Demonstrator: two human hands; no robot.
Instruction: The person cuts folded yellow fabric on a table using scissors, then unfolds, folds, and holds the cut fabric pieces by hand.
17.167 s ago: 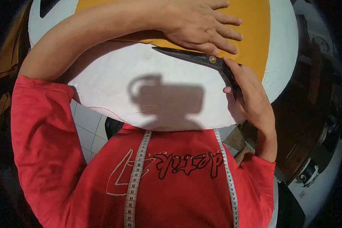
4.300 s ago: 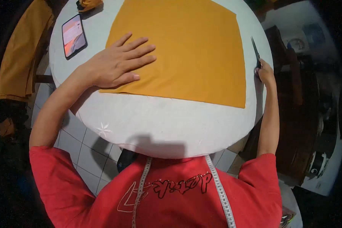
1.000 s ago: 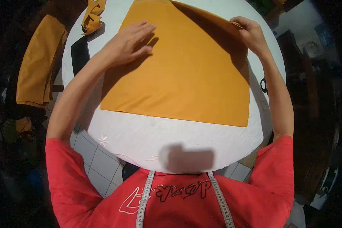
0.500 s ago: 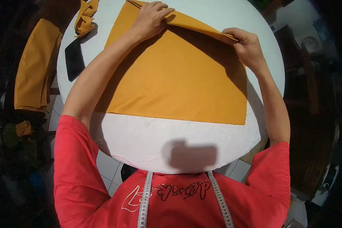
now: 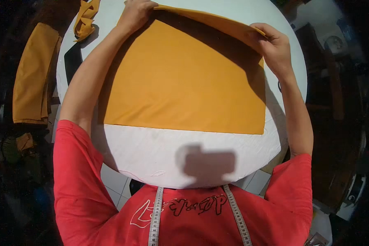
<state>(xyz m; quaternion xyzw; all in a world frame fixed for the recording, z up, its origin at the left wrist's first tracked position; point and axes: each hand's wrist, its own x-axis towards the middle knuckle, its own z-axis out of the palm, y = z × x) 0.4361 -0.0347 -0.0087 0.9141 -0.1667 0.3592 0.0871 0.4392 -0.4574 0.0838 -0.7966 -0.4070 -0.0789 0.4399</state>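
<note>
Head view: left hand (image 5: 137,13) at eleven o'clock, right hand (image 5: 277,48) at two, pinching mustard cloth (image 5: 180,82). Their spacing likely keeps its edge lifted.

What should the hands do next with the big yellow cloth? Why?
Maybe lift the far edge of the yellow cloth higher: the left hand and right hand hold that edge up, but the near edge lies on the white tabletop.

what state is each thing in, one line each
cloth: far edge lifted, near edge flat
left hand: gripping cloth
right hand: gripping cloth
scissors: mostly hidden, open or shut unclear
phone: dark, partly hidden
scraps: crumpled
tape: hanging unrolled
side cloth: draped
</note>
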